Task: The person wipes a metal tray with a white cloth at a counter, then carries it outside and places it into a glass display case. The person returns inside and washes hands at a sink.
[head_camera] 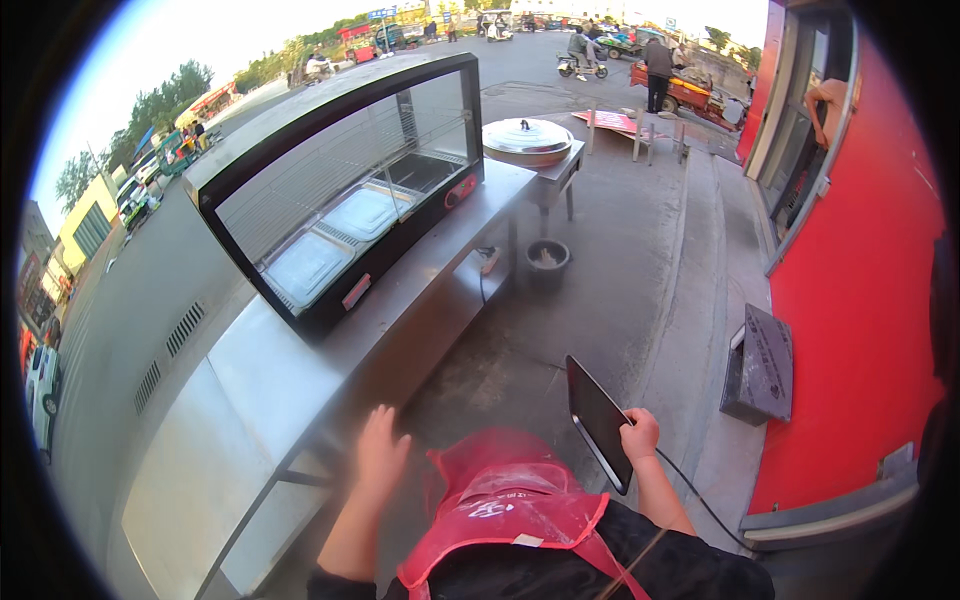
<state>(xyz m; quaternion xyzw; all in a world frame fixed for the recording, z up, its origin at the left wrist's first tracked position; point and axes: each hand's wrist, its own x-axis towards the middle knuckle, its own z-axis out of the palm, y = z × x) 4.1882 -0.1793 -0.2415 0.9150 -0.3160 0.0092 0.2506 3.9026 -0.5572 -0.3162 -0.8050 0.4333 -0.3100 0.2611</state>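
Observation:
My right hand grips the edge of a dark, flat rectangular tray, tilted nearly on its side. My left hand, slightly blurred, is raised by the near edge of a stainless-steel counter and holds nothing; its thumb stands apart from the fingers. On the counter stands a glass-fronted food warmer display with a black frame. Inside it are lidded metal pans. A red apron, bearing writing and dusted with white, covers my front.
Past the counter, a round lidded metal pan sits on a stand, above a dark bucket. A box rests on the step beside the red wall. A cable crosses the ground at right. A person is at the doorway.

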